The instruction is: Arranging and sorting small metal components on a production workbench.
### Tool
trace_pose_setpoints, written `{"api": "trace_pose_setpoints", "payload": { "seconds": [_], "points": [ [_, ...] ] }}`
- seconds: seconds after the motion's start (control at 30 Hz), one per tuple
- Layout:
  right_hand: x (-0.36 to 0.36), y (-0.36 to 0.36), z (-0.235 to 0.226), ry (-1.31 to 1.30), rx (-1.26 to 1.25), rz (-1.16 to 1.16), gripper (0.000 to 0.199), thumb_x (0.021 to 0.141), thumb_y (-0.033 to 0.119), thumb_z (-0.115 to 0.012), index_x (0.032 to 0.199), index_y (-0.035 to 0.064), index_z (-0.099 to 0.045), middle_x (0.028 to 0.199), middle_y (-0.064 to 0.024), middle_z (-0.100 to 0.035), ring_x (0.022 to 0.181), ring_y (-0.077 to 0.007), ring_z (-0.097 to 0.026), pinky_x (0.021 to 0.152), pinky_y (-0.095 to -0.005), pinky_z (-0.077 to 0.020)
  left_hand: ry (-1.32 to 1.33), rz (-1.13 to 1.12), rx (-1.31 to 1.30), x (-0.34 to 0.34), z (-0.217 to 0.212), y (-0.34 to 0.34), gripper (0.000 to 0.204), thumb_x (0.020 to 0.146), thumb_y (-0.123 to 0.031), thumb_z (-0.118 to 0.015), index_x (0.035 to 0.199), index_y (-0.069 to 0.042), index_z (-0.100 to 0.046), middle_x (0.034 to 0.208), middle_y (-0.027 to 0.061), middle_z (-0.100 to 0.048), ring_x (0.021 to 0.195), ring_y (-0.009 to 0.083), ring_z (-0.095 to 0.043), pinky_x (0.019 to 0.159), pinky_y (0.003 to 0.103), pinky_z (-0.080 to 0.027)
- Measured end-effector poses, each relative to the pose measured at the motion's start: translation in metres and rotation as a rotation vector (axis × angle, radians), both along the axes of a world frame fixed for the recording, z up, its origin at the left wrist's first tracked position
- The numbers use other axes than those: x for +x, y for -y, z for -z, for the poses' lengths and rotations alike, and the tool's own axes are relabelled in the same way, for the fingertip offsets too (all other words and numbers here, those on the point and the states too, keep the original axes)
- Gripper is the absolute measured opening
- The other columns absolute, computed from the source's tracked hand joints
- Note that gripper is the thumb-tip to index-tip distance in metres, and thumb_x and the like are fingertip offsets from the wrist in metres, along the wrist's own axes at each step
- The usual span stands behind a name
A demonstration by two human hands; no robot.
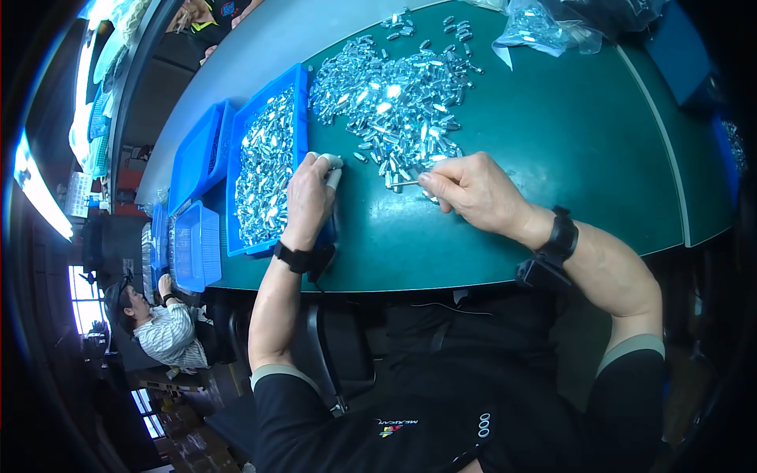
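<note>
A large pile of small shiny metal pieces point(386, 94) is spread over the green tabletop in front of me. My right hand point(477, 193) pinches a thin metal rod point(406, 184), its tip pointing left at the pile's near edge. Beside the right wall of a blue tray point(300, 118), my left hand point(311, 197) is closed, with pale covers on some fingertips. Whatever lies between those fingers is hidden or too small to name. Many similar metal pieces point(264, 173) fill the tray. Each wrist wears a black band with a small device.
Left of the full tray stand another blue tray point(195, 150) and a blue basket point(197, 244). Clear plastic bags point(544, 27) of metal pieces lie at the back right, near a dark blue box point(682, 59). A person in a striped shirt point(169, 335) sits farther left.
</note>
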State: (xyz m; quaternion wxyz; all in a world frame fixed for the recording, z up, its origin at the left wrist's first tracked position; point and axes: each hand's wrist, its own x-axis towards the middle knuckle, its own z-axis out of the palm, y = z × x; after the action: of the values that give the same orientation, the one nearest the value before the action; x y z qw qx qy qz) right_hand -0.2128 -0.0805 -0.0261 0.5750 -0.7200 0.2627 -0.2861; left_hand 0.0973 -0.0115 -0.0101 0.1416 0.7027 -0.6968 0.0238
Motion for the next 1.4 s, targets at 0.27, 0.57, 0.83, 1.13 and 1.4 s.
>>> {"api": "trace_pose_setpoints", "payload": {
  "seconds": [0.27,0.57,0.83,1.13,1.4],
  "points": [
    [0.001,-0.001,-0.005,0.015,-0.032,0.005,0.041,0.107,0.03,-0.062,0.079,0.002,-0.07,0.062,-0.0026,-0.065,0.056,-0.0095,-0.058,0.054,-0.0306,-0.0437,-0.055,-0.177,-0.284,0.059,-0.052,-0.034,0.022,0.089,-0.004,-0.077,0.111,-0.007,-0.075,0.106,0.0159,-0.07,0.099,0.0357,-0.069,0.084,0.042,-0.055],
    [0.003,-0.002,-0.003,-0.001,-0.045,0.003,0.04,0.108,0.03,-0.062,0.081,0.0015,-0.071,0.064,-0.0039,-0.066,0.058,-0.0106,-0.059,0.056,-0.0312,-0.0444,0.068,0.041,-0.202,0.0,-0.025,-0.015,0.032,0.088,-0.009,-0.08,0.119,-0.007,-0.074,0.113,0.0143,-0.071,0.109,0.0352,-0.068,0.093,0.044,-0.055],
    [0.004,-0.007,-0.007,-0.028,-0.059,-0.007,0.039,0.108,0.028,-0.062,0.082,0.0006,-0.072,0.064,-0.0037,-0.066,0.059,-0.0099,-0.058,0.056,-0.0298,-0.0442,0.0,0.085,-0.092,-0.039,-0.004,0.002,0.027,0.088,-0.01,-0.078,0.114,-0.007,-0.073,0.113,0.0146,-0.069,0.106,0.0363,-0.067,0.089,0.044,-0.055],
    [0.004,-0.007,-0.001,-0.009,-0.053,0.074,0.033,0.107,0.026,-0.063,0.087,0.0015,-0.073,0.066,-0.0059,-0.069,0.057,-0.013,-0.063,0.055,-0.0321,-0.0465,-0.13,0.075,-0.098,-0.037,0.011,-0.004,0.02,0.087,-0.006,-0.08,0.105,-0.006,-0.071,0.098,0.012,-0.068,0.09,0.0326,-0.069,0.076,0.041,-0.055],
    [0.007,-0.005,-0.005,-0.009,-0.026,0.061,0.027,0.107,0.022,-0.065,0.093,0.0013,-0.073,0.071,-0.0011,-0.068,0.06,-0.0075,-0.059,0.055,-0.0253,-0.0455,-0.543,0.167,-0.087,-0.075,-0.002,-0.019,0.02,0.087,-0.007,-0.081,0.106,-0.008,-0.075,0.084,0.0118,-0.064,0.075,0.0326,-0.065,0.068,0.043,-0.052]
  ]
}}
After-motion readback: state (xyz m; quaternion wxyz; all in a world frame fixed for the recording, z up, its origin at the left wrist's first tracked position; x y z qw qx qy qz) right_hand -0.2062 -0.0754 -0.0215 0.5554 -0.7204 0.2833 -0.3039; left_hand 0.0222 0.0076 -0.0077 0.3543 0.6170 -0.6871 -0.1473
